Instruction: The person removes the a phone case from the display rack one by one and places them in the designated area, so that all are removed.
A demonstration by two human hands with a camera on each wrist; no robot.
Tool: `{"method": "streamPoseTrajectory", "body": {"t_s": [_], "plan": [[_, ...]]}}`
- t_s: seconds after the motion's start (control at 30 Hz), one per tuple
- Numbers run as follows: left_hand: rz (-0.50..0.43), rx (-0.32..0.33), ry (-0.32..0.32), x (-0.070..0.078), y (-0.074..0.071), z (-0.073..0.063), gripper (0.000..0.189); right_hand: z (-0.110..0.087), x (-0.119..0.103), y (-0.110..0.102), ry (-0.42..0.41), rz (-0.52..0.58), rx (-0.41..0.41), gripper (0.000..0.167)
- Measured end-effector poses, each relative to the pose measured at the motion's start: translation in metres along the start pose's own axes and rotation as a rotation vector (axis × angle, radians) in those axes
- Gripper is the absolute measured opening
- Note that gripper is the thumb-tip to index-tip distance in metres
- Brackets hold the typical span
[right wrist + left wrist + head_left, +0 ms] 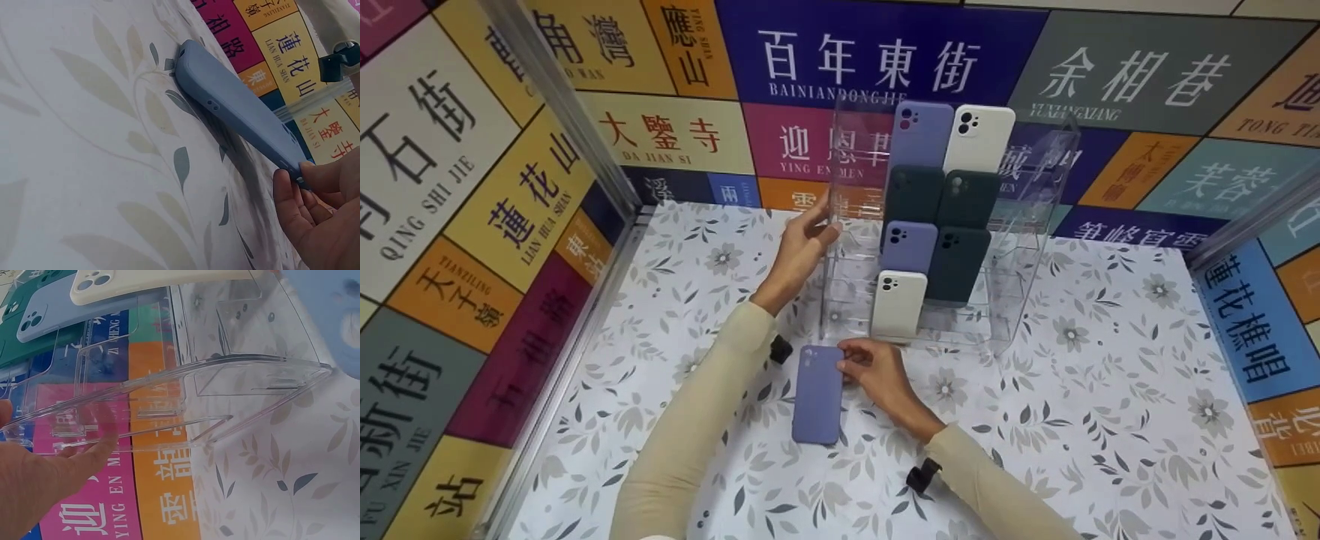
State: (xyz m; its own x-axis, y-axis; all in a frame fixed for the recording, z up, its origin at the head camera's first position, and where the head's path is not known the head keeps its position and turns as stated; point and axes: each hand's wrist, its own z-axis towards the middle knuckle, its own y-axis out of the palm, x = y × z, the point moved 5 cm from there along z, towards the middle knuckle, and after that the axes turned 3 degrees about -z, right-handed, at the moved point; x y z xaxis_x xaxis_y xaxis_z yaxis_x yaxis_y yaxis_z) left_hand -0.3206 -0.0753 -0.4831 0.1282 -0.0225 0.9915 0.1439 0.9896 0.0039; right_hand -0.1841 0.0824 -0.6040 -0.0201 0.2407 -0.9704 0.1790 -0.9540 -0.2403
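My left hand (pixel 797 251) grips the left side panel of a clear acrylic display stand (pixel 225 360), with fingers behind the panel in the left wrist view. With thumb and fingers, my right hand (pixel 885 375) pinches the upper right corner of a purple phone case (pixel 817 397) in front of the stand. That case looks bluish and tilted in the right wrist view (pixel 236 107), its far end low by the tabletop; whether it touches cannot be told. Lowest on the stand is a white phone case (pixel 898 311), beside a dark green case (pixel 960 266).
Higher on the stand are a purple case (pixel 922 139), a white case (pixel 979 142), two dark green cases (pixel 913 196) and a smaller-looking purple case (pixel 910 247). A floral cloth (pixel 1072 420) covers the table. Panels with street names (pixel 877 52) enclose the back and sides.
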Motion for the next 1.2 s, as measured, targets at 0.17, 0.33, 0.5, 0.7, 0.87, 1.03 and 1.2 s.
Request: {"method": "streamPoseTrajectory", "body": {"t_s": [0.17,0.33,0.5,0.7,0.87,1.03,1.2], "plan": [[0.002,0.003,0.003,0.000,0.000,0.000,0.069,0.000,0.007,0.007,0.014,-0.022,-0.019,0.025],[-0.006,-0.003,0.013,0.001,0.001,0.000,0.068,0.000,0.007,0.010,-0.002,-0.109,-0.018,0.025],[-0.011,0.005,0.008,0.001,0.001,-0.001,0.068,-0.001,0.002,0.013,-0.061,-0.204,-0.016,0.023],[0.008,0.009,-0.001,0.000,0.002,-0.001,0.067,-0.003,-0.001,0.011,-0.186,-0.295,0.021,0.018],[0.001,0.010,-0.006,0.000,0.001,0.000,0.066,-0.005,-0.002,0.008,-0.196,-0.280,0.023,0.019],[0.004,0.007,-0.014,0.000,-0.001,-0.001,0.065,-0.010,-0.004,-0.002,-0.189,-0.243,0.012,0.017],[0.026,0.008,-0.020,0.001,0.000,-0.002,0.066,-0.015,-0.007,-0.020,-0.195,-0.215,0.033,0.016]]}}
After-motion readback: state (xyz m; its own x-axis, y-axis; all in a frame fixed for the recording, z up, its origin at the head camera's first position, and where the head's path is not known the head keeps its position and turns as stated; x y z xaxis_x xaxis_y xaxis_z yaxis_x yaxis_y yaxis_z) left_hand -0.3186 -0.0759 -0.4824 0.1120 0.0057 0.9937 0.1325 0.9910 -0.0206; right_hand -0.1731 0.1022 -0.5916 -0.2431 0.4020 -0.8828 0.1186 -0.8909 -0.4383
